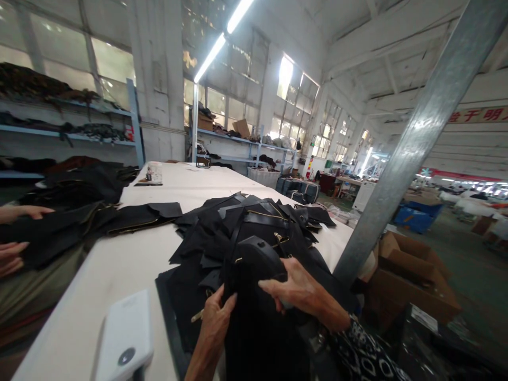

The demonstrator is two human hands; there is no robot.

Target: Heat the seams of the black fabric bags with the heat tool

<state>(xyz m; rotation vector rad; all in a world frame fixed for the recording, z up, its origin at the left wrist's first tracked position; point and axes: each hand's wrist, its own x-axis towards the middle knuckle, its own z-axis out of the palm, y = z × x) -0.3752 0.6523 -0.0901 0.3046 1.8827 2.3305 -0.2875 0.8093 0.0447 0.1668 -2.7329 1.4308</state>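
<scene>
A black bag piece (254, 264), with smooth dark trim and small gold-coloured metal parts, lies between my two hands. My left hand (216, 317) pinches its near left edge between thumb and fingers. Beside that hand a pale gold strip, perhaps a zipper end (197, 316), sticks out. On the right side, my right hand (304, 291) is closed on the same piece, thumb pointing left across it; part of its grip is hidden. Underneath and behind spreads a heap of black fabric pieces (202, 233), some with gold zippers.
At the left, a co-worker's hands (11, 259) are by black zippered pieces (143, 217). A white device (127, 336) stands on the white table (170, 185). To the right are a slanting metal post (408, 137) and an open cardboard box (416, 286).
</scene>
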